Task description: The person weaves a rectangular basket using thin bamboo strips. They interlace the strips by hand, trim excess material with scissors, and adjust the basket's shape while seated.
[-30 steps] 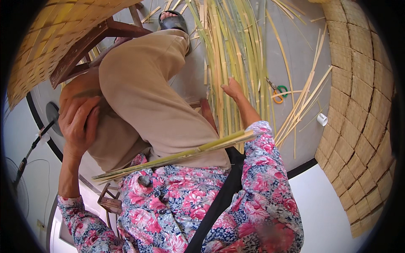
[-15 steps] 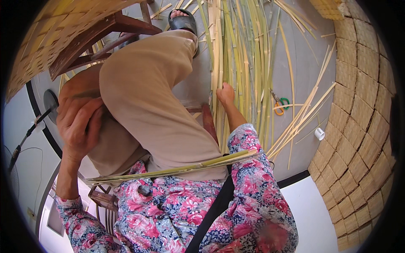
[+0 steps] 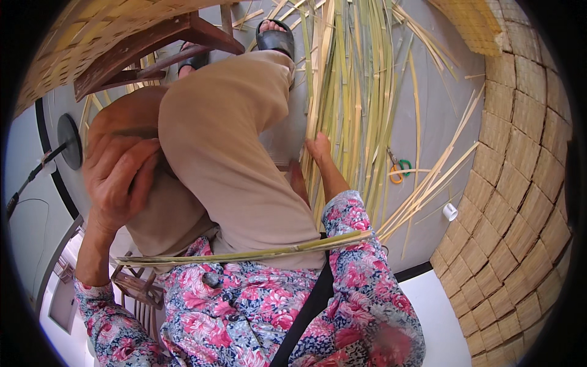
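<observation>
My right hand [image 3: 319, 148] reaches down to the floor at the left edge of a long spread of green and pale bamboo strips [image 3: 361, 92]. Its fingers are closed on strips there, though the fingertips are partly hidden. My left hand [image 3: 124, 174] lies on a dark brown patch [image 3: 122, 110] over my left knee, fingers curled under. Whatever may be beneath them is hidden. Across my lap runs a small bundle of split bamboo strips [image 3: 244, 252], held by neither hand.
Scissors [image 3: 398, 171] with orange and green handles lie right of the strips, near loose pale strips [image 3: 434, 177] and a small white cup [image 3: 450, 211]. Stacked woven panels [image 3: 507, 183] line the right. A dark red wooden stand [image 3: 147, 49] and a fan [image 3: 70, 140] are at left.
The whole view has shifted and tilted slightly, showing more of my left sandal. My right hand stays at the strips' edge, and my left hand remains on the knee.
</observation>
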`<state>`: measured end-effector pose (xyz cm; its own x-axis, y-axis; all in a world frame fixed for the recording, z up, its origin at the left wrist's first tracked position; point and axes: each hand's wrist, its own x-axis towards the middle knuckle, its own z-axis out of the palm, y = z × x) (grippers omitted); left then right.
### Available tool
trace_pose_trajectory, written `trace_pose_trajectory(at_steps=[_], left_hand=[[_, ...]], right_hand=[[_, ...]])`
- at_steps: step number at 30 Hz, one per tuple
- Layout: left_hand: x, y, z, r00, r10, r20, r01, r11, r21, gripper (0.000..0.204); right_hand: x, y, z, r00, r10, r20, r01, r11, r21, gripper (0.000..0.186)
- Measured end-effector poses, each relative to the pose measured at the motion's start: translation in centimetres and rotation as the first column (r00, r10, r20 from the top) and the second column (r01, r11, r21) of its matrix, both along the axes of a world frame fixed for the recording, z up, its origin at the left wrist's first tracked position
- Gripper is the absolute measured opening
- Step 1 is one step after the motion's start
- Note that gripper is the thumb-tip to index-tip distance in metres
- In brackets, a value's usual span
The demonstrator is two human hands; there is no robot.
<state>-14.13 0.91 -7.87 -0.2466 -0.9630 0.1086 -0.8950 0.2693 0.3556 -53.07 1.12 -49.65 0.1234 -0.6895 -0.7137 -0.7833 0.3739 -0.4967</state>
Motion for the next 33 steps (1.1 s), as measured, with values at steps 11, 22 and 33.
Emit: trace_pose_trajectory(at_steps=[11, 22, 33], left_hand=[[-0.4, 0.0, -0.5, 0.996, -0.007, -0.085, 0.001, 0.997, -0.073, 0.023], [0.2, 1.0, -2.0, 0.992, 0.002, -0.126, -0.016, 0.994, -0.107, 0.025], [0.4, 1.0, 0.9, 0.997, -0.059, -0.055, 0.059, 0.998, -0.01, 0.029]], right_hand=[[-5.5, -6.5, 11.2, 0.779, -0.534, 0.329, 0.229, 0.73, 0.644, 0.034], [-7.6, -8.4, 9.3, 0.875, -0.439, 0.206, 0.344, 0.861, 0.374, 0.03], [-10.5, -6.1, -2.5, 0.846, -0.532, -0.019, 0.482, 0.78, -0.4, 0.031]])
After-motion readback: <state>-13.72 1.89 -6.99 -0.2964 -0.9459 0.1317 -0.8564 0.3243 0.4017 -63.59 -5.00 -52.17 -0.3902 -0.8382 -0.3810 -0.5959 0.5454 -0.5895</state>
